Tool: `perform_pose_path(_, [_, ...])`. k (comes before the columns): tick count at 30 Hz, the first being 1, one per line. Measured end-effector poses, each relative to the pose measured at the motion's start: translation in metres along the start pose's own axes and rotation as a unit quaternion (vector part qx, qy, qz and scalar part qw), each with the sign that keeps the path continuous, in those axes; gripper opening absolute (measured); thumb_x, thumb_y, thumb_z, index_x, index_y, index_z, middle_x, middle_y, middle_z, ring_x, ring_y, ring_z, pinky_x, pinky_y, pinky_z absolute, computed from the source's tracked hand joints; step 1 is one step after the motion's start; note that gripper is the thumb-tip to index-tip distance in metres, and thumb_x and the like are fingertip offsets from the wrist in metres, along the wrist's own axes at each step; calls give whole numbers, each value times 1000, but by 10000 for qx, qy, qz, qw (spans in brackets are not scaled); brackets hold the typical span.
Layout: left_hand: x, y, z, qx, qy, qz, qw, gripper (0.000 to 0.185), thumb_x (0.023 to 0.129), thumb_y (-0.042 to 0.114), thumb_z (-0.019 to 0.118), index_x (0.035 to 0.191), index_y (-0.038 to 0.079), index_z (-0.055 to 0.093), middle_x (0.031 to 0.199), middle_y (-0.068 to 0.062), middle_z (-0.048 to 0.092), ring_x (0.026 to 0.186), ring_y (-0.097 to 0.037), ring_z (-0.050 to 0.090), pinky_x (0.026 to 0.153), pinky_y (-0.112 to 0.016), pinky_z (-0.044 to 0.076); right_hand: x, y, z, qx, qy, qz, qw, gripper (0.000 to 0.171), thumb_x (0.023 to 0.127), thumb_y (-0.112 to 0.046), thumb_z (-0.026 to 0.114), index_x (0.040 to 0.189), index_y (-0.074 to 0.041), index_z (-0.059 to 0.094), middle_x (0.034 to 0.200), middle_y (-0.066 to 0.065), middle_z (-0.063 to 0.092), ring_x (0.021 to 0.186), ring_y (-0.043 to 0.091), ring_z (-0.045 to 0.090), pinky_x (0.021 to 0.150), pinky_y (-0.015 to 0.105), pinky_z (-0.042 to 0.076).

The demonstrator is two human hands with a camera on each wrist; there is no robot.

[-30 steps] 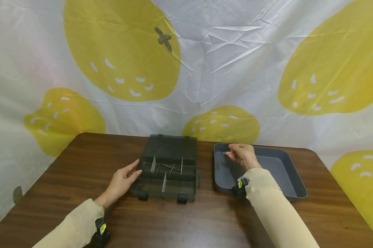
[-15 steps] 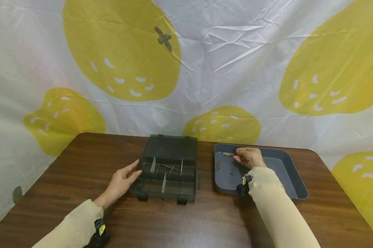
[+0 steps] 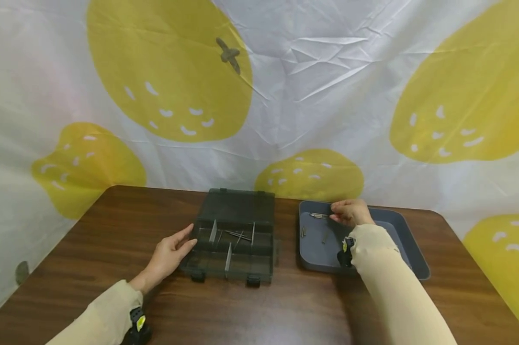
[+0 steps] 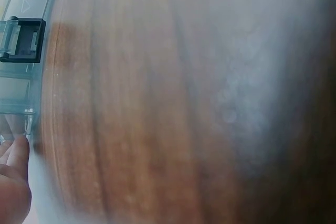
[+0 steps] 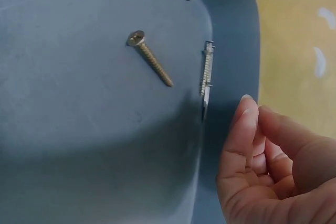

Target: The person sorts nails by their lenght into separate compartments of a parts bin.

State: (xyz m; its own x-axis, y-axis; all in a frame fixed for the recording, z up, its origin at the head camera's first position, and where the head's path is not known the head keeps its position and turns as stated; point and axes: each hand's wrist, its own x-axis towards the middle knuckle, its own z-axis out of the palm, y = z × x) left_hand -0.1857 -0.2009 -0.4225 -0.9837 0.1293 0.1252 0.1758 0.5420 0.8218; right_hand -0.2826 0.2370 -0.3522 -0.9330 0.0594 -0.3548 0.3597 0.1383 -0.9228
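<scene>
My left hand (image 3: 167,255) lies against the left side of a dark see-through compartment box (image 3: 255,262), fingers and thumb spread at its edge. Its fingertips (image 4: 20,150) touch the box wall in the left wrist view. Several thin nails (image 3: 243,235) lie in the box's middle compartment; its lid (image 3: 238,206) is tipped back. My right hand (image 3: 350,212) is over the far side of a grey tray (image 3: 397,230), thumb and fingers curled together with nothing visible between them. Near its fingertips lie a screw and nails (image 5: 206,74); another brass screw (image 5: 151,60) lies on the tray floor.
More screws (image 3: 303,232) lie at the tray's left side. Beneath everything is a brown wooden table (image 3: 285,306), with a white cloth printed with yellow fruit (image 3: 309,173) hanging behind it. Black latches (image 3: 253,280) stick out from the box front.
My right hand has moved rightward over the tray, leaving the small nails and screw at the far left corner uncovered. The left hand has stayed at the box.
</scene>
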Motion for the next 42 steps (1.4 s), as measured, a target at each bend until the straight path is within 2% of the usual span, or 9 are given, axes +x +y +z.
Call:
perform_pose_path(9, [1,-2,2,1,59,74,10000,53,96,23,56,142,2,39,141,-20,44,124,-35,48,94,-42,47,8,13,2,44,112,-16,9999,18,90,8,54,106,16,59,62,-1,62,51,7,61,56,22,55])
perform_pose_path(24, [1,0,1,-28,84,22,10000,52,96,20,56,142,1,39,142,-19,42,125,-35,47,94,-40,47,12,19,3,-82,-20,-26,10000,30,91,8,54,119,18,54,64,-4,64,53,7,62,58,22,55])
perform_pose_path(42, [1,-1,1,-52,86,14,9999,53,96,22,55,142,2,39,142,-18,42,125,-34,48,94,-41,47,18,23,4,-644,117,-27,9979,30,91,5,55,119,16,56,68,-4,63,56,7,61,60,23,56])
